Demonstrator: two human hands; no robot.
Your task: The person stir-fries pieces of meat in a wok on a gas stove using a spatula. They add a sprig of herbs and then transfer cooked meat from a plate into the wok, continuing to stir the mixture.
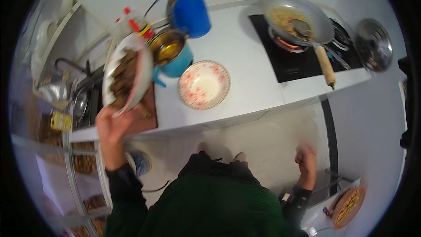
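Note:
My left hand [113, 123] grips the rim of a white bowl [144, 72] that is tilted and holds dark brown pieces of food, raised over a brown cutting board [149, 105]. A knife-like handle on the board is blurred. My right hand [306, 154], curled and blurred, is over the floor at the right; I see nothing in it. Beside the raised bowl, on the white counter, rests a flower-patterned bowl [210, 87]. A wok [319, 23] with a wooden handle sits on the glowing burner, with yellowish oil, bits of food and a ladle in it.
A turquoise pot [181, 62] of amber liquid and a blue pitcher [197, 16] stand behind the patterned bowl. Bottles [126, 23] are near the wall, the sink [95, 105] at left. A metal lid [374, 45] leans by the stove. A round brown dish [360, 200] is low right.

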